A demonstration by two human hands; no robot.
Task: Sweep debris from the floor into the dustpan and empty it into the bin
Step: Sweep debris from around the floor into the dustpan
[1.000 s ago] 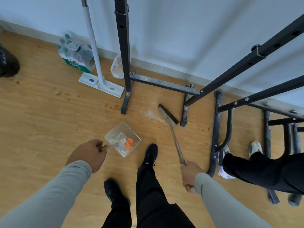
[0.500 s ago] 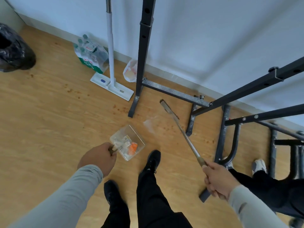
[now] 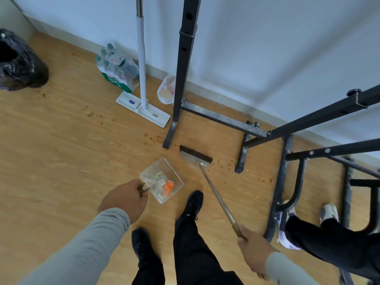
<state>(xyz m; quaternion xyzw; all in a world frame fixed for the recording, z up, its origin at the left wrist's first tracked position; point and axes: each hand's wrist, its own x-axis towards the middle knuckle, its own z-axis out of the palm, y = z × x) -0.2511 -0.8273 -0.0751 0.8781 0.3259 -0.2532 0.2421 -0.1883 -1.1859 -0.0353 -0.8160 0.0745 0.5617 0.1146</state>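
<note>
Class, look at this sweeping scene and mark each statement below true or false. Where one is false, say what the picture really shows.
1. The left hand holds the dustpan by its handle. True.
2. The dustpan is empty. False: it holds pale scraps and an orange piece.
3. The right hand grips the broom handle. True.
4. The broom head rests inside the dustpan. False: it is on the floor beside the dustpan.
5. The bin with a black bag stands far left. True.

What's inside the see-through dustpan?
Inside the clear dustpan lies a small heap of rubbish: an orange piece near the front, and pale, whitish scraps beside it. What the scraps are is too small to tell, and anything beneath the pile is hidden.
</note>
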